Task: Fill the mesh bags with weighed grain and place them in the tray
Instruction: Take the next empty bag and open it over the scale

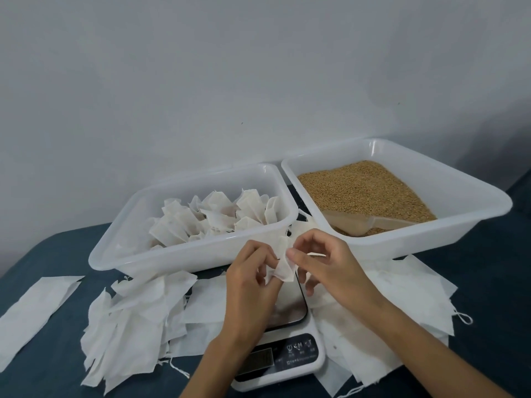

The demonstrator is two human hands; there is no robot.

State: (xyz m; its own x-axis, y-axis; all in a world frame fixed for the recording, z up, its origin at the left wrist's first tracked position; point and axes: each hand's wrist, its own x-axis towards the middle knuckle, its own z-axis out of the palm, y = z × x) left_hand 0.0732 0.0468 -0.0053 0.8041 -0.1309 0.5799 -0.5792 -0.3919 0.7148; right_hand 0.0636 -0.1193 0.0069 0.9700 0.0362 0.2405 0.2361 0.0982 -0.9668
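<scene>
Both hands are pinched on 1 small mesh bag (pixel 283 270) above the scale (pixel 283 337): the left hand (pixel 253 278) grips its lower edge, the right hand (pixel 321 261) its top. It looks like the mouth is being worked open or closed. Keep it upright over the scale, then set it among the bags in the left tray (pixel 115 242); the grain (pixel 365 189) sits in the right one.

Brightness: even, soft, rather dim indoor light
Shadows: faint, under the trays (pixel 402 242) and hands
Glare: mild sheen on the scale (pixel 290 314) plate
Sharpness: soft overall, fine mesh texture lost
Distortion: wide-angle bending at the tray rims and edges
</scene>
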